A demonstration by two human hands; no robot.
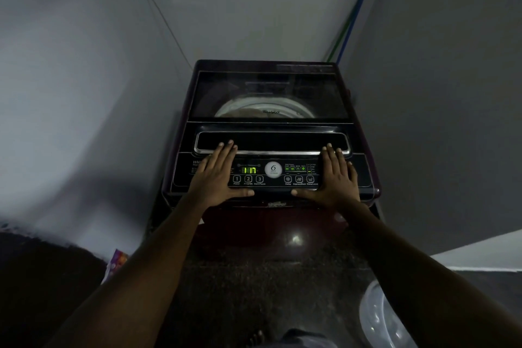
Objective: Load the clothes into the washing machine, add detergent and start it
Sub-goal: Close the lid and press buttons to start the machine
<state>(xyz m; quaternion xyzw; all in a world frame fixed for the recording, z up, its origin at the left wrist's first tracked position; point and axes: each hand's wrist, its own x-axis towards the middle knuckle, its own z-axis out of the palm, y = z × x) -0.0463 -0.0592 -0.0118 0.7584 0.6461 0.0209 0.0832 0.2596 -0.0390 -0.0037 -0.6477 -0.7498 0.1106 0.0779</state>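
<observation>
Top-load washing machine (pixel 268 93) stands in the corner between two walls, lid (pixel 271 141) down flat, drum rim visible through the glass; whether clothes are inside is too dim to tell. Control panel is powered, green display (pixel 250 170) reads 117. Left hand (pixel 219 175) lies flat on the panel's left side, fingers straight and slightly spread, tips reaching the lid handle edge, thumb out toward centre; it grips nothing. Right hand (pixel 333 178) mirrors it on the right side, flat, spread, holding nothing. Judged step: loading and detergent look done since the lid is closed, so this is the start stage; can't tell if the cycle already runs. Next move would call for one fingertip on the Start/Pause button (pixel 259 179), just right of the left hand, beside the Program button (pixel 248 179), light press only. On the floor: colourful packet (pixel 117 263) at left, pale plastic tub (pixel 378 319) at lower right
</observation>
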